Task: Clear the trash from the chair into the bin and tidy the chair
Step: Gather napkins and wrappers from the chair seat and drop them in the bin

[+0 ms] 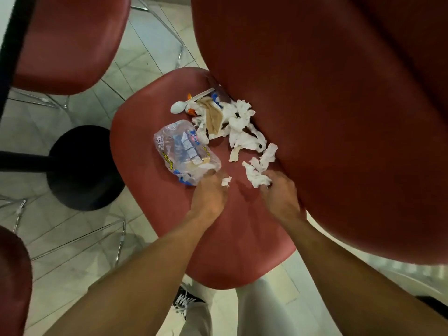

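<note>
1. Two hands are on the seat of the red chair (pixel 218 238). The left hand (pixel 209 194) curls onto the near end of the clear plastic bag (pixel 185 151) and pinches a small tissue scrap (pixel 226 181). The right hand (pixel 278 190) grips a wad of tissue (pixel 258 177).
2. Risk: the tissue is in many torn bits, so a partial grab likely sheds scraps onto the floor.
3. Risk: the bag looks slick and is held only by its end; contents could spill if it is lifted open side down.
4. Risk: the plastic spoon (pixel 184 104) and the main tissue pile (pixel 237 122) sit at the seat's back edge under the backrest, easy to miss.
5. No bin is in view, so the carry distance is unknown.
6. Room: pale tiled floor (pixel 72 234), a black table base (pixel 81 166) off the seat's left edge, more red chairs around.
</note>
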